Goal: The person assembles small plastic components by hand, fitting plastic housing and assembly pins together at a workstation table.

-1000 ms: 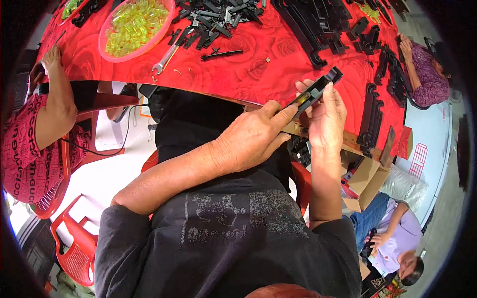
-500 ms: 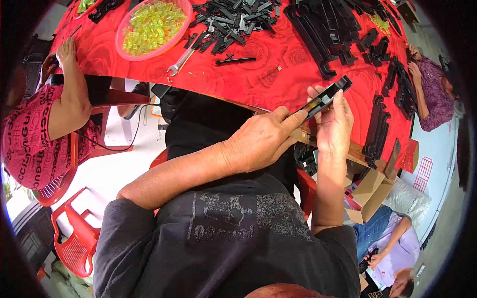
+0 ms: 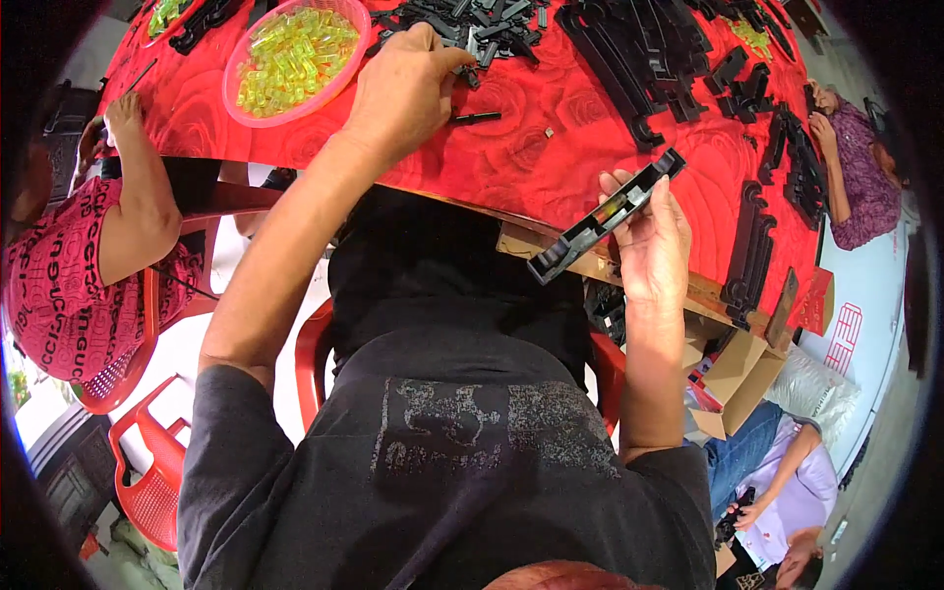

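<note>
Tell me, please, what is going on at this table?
The person's right hand holds a long, black, trough-shaped part near the edge of a red, rose-patterned tablecloth. The left hand is at a heap of small, mostly black parts; whether it grips one is unclear. A round pink bowl of translucent yellow-green pieces stands nearby.

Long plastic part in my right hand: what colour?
The long plastic part is black; best in head view.

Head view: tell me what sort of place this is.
Probably a small, informal assembly workshop: a heap of small black parts lies on a red-clothed table near a pink bowl of yellow pieces, and the right hand holds a long black housing.
</note>
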Demonstrator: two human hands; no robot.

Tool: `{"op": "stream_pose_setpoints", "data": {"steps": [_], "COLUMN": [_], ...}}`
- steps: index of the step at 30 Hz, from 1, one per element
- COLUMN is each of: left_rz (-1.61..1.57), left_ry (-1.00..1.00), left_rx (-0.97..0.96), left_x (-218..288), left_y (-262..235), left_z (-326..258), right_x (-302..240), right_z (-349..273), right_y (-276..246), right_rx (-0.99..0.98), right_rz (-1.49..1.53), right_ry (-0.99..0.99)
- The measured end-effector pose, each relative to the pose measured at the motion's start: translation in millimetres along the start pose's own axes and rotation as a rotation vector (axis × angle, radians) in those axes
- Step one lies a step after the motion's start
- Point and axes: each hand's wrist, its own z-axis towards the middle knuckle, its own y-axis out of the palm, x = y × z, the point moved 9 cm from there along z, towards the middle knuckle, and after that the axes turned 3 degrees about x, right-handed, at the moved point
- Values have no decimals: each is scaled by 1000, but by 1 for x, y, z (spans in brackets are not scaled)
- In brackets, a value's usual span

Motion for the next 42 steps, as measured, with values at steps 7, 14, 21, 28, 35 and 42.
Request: {"op": "stream_pose_setpoints", "data": {"steps": [7, 14, 21, 28, 35, 42], "left_rz": [163, 62, -478, -950, -972, -851], "left_ry": [120, 73, -189, -535, -616, -440], "left_rx": [-54, -248, -190, -464, -479, -450], "left_x": [1, 12, 43, 89, 101, 85], "left_y": [11, 6, 0, 29, 31, 34], "left_z": [14, 30, 11, -31, -50, -42], "right_x": [2, 0, -4, -3, -2, 2], "right_z": [3, 3, 1, -3, -3, -23], "right_y": [-2, -2, -7, -13, -15, -13], "right_rx": [17, 2, -16, -30, 0, -230], "right_rz": [21, 61, 106, 219, 294, 268], "right_ry": [-26, -97, -158, -217, -228, 59]}}
